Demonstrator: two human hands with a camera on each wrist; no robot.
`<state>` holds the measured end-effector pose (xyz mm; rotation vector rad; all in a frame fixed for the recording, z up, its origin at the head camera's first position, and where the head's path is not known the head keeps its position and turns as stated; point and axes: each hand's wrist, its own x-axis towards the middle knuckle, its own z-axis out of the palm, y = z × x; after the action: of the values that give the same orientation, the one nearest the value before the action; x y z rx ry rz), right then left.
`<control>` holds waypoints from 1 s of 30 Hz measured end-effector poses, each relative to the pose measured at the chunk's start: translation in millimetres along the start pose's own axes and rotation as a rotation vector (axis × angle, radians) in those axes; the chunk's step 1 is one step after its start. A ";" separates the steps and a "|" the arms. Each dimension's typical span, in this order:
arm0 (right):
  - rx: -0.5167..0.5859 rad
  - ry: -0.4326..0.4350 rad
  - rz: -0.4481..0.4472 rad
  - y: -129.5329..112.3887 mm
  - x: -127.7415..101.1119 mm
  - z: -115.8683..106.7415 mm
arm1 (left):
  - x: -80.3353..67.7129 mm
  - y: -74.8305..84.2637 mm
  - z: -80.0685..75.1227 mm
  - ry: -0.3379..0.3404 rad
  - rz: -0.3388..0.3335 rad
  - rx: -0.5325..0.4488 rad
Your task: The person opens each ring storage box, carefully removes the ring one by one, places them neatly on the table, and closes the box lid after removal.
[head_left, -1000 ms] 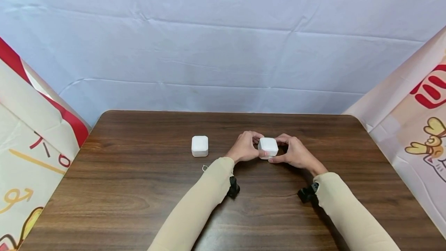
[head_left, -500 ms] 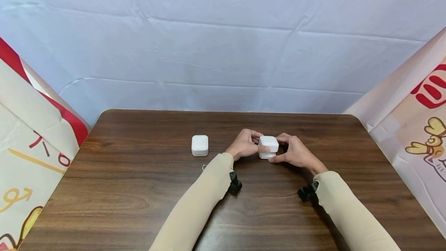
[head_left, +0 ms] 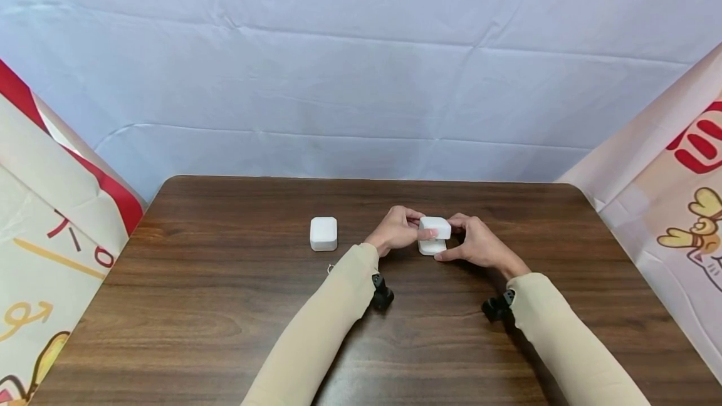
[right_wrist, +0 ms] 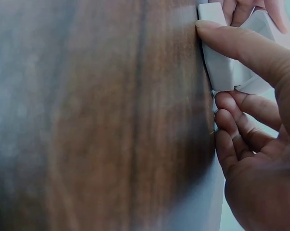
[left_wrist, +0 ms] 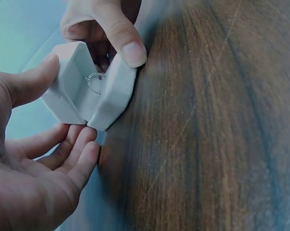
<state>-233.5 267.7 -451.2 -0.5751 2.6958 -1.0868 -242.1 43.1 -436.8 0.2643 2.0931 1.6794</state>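
Since earlier, both hands' fingers [head_left: 429,234] have pried the white box [head_left: 434,236] open on the wooden table [head_left: 225,318], before blue cloth [head_left: 338,80].

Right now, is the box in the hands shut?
No, the box is hinged partly open, and the left wrist view shows a ring inside.

A small white box [head_left: 434,236] rests on the tabletop [head_left: 225,306], its hinged lid part-open, with what looks like a ring [left_wrist: 93,82] inside.

white box [head_left: 435,235], dark wood-grain table [head_left: 225,306]
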 end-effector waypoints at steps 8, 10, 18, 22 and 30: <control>0.025 -0.012 -0.003 -2.0 0.4 -1.0 | 0.0 3.2 0.7 0.005 -0.030 -0.021; 0.024 -0.010 0.001 -1.8 0.4 -0.8 | -0.3 3.8 1.4 0.008 -0.038 -0.027; 0.029 -0.002 0.021 -2.2 -0.2 -0.5 | -0.4 5.7 2.6 0.021 -0.065 -0.054; 0.022 0.004 0.036 -3.5 -0.6 -0.7 | -0.3 7.3 3.2 0.030 -0.082 -0.061; 0.028 0.001 0.036 -4.9 -0.2 -0.6 | 0.4 8.7 4.6 0.066 -0.107 -0.049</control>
<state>-232.1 264.9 -447.3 -0.5201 2.6760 -1.1142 -241.4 49.4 -429.3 0.0815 2.0716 1.6945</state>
